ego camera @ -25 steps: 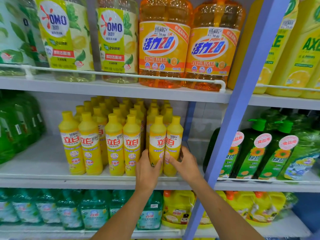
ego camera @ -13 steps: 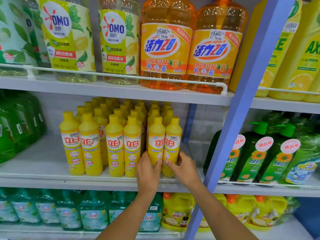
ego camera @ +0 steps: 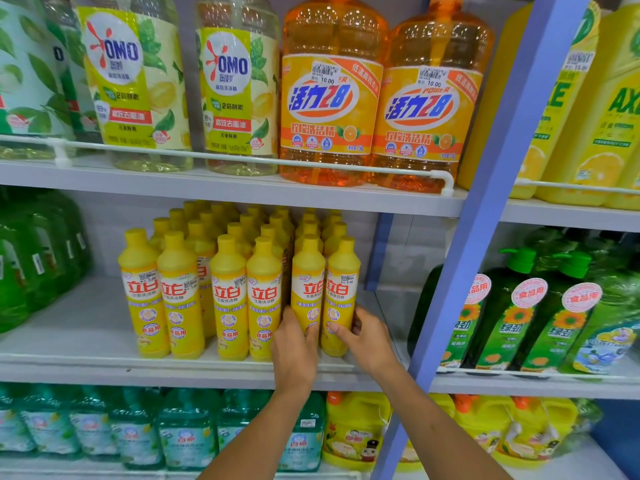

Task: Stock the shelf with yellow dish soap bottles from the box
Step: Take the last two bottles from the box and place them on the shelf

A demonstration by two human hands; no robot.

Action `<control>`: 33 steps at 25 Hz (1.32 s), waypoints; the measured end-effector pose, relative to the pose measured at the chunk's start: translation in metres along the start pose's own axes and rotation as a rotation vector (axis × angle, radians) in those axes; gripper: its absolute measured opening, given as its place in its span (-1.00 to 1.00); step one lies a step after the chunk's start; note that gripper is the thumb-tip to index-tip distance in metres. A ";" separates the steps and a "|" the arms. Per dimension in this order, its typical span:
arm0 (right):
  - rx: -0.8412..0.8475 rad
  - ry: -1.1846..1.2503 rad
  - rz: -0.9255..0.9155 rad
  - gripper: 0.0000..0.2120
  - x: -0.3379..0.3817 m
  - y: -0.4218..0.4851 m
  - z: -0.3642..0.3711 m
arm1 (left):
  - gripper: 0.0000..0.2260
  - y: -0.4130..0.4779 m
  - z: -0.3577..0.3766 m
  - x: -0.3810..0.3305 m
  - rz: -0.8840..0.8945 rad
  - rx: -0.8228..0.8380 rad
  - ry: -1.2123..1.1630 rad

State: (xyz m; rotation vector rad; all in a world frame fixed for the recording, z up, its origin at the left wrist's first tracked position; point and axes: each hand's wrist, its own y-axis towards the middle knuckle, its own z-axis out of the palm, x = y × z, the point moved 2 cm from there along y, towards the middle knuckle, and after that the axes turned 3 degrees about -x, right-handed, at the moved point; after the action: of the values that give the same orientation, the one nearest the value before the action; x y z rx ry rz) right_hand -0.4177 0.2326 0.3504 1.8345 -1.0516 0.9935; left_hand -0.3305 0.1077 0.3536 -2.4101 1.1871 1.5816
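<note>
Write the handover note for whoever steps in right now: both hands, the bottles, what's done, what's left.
Left hand: fingers wrapped on the lower part of the fifth front bottle, which stands upright on the middle shelf.
Right hand: gripping the lower part of the end bottle, upright beside it at the right end of the row.
Done: six yellow bottles across the front, with more rows packed behind.
Left: let go of this pair, square them with the row, then fill the bare shelf to either side. The box is out of view, so its remaining stock cannot be told.
</note>
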 end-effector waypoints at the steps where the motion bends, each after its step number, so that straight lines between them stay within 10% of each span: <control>1: -0.002 0.000 -0.001 -0.56 0.001 0.000 0.000 | -0.73 0.000 0.001 -0.001 -0.005 0.006 0.016; 33: -0.114 -0.119 -0.008 -0.55 0.000 0.003 0.019 | -0.67 0.010 0.024 0.003 -0.070 0.003 0.114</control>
State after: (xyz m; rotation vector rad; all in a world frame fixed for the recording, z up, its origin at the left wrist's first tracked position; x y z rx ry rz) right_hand -0.4158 0.2142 0.3437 1.8201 -1.1479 0.8111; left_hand -0.3547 0.1081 0.3430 -2.5402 1.1063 1.4402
